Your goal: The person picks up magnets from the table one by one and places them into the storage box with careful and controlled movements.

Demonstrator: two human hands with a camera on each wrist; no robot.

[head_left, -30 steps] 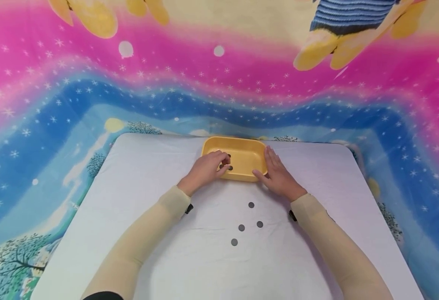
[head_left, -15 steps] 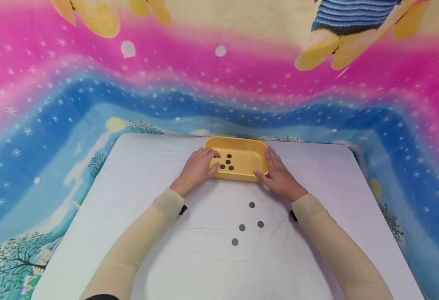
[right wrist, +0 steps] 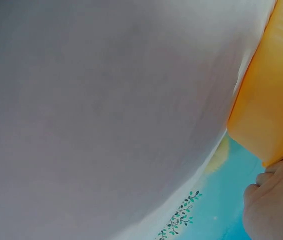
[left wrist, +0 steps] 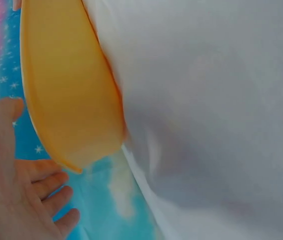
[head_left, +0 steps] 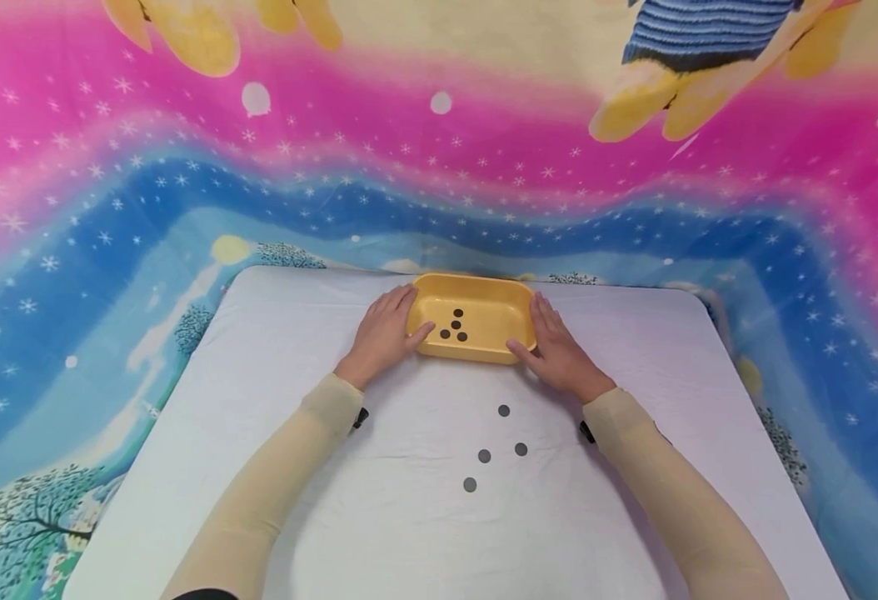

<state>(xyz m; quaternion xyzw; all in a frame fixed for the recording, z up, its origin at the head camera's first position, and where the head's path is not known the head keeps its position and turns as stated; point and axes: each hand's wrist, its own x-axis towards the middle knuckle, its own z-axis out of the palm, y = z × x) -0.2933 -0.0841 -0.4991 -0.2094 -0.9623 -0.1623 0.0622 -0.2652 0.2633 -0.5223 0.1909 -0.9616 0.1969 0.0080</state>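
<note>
A yellow rectangular plastic box (head_left: 495,321) stands at the table's far edge with several small dark discs (head_left: 462,337) lying in its left half. At its left end is my left hand (head_left: 381,335), fingers straight along the outside and thumb over the near corner. The left wrist view shows that hand's fingers (left wrist: 49,186) spread loosely beside the box wall (left wrist: 74,90). My right hand (head_left: 557,348) lies against the right end, fingers extended and thumb at the near rim. Several grey discs (head_left: 504,411) lie loose on the table between my forearms.
The white cloth-covered table (head_left: 409,533) spreads around the box and the discs. Behind it hangs a printed pink and blue cloth (head_left: 379,200), close to the box's far side. A black strap piece (head_left: 361,418) shows under my left cuff.
My left hand has drawn back leftward out of the box to its left end, its fingers straightening. A dark disc formerly at its fingertips lies in the box. The right hand has stayed put.
</note>
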